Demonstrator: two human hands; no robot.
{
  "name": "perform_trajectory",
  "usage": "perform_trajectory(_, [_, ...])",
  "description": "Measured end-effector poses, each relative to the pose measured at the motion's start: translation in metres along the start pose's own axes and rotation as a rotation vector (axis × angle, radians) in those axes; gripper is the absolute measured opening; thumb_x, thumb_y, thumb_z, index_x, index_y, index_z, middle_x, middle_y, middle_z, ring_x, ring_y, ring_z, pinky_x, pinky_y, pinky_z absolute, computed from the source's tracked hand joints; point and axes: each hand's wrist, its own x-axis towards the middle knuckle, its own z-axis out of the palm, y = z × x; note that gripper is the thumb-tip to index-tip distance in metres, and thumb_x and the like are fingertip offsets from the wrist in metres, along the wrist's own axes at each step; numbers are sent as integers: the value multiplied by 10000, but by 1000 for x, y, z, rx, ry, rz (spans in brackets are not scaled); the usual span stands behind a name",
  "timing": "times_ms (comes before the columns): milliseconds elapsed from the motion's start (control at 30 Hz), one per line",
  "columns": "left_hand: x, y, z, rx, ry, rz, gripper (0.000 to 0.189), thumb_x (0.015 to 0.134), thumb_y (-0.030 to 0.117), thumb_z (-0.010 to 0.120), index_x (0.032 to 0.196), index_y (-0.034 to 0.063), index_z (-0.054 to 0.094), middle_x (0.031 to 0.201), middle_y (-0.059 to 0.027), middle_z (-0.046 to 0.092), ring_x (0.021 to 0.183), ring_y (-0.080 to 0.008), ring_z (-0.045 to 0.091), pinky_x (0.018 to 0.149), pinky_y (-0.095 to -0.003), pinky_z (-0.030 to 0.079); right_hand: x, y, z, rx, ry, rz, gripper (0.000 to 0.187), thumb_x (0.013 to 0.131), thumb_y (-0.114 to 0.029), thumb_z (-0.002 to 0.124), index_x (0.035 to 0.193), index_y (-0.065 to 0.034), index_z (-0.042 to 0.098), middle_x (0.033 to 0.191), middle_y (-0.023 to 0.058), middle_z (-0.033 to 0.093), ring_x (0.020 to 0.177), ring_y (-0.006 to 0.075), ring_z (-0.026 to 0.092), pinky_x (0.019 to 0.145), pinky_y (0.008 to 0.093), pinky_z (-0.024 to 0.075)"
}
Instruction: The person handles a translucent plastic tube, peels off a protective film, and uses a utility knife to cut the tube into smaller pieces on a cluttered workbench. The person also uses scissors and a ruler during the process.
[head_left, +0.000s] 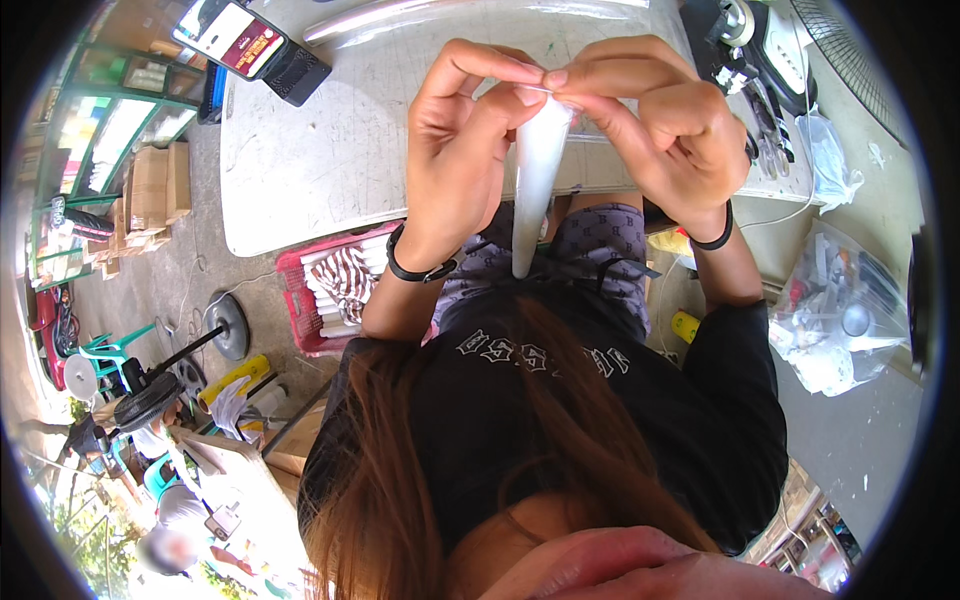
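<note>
A long white tube (536, 180) hangs down from my fingertips over the table's near edge, one end up by my hands and the other towards my lap. My left hand (465, 135) pinches its upper end between thumb and forefinger. From the other side, my right hand (667, 120) grips the same end, its fingertips meeting those of the left. A thin edge of clear or white film shows between the fingertips; finer detail there is hidden. Below both hands lies the white tabletop (315, 165), scuffed and marked.
A phone (232, 37) stands on a black holder at the table's left. Clear plastic film (420, 19) lies along the far side. A red crate (300, 319) beside my left forearm holds white tubes and a striped cloth. Tools (769, 135), a fan (855, 60) and a plastic bag (840, 315) are at right.
</note>
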Motion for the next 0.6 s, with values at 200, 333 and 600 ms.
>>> perform_trajectory(200, [-3,-6,5,-125,-23,37,176,934,-54,525,1080,16,594,1114,-129,609,981,-197,629,918,-354,517,-8,6,-5,-23,-79,-31,371,859,213,588,806,-41,323,1014,307,699,1002,400,677,708,387,601])
perform_trajectory(333, [-7,-8,20,58,59,-51,290,948,202,614,1135,-19,588,1024,-119,620,963,-191,625,882,-327,508,-22,12,0,67,4,9,350,856,209,584,828,-33,334,1028,301,698,992,428,675,690,413,612])
perform_trajectory(600, [-26,-15,12,101,-97,-311,518,997,510,542,997,-5,599,817,-53,583,652,-102,547,560,-268,456,-17,14,0,-139,52,-336,266,729,113,746,857,28,529,1045,245,709,1008,358,686,735,349,626])
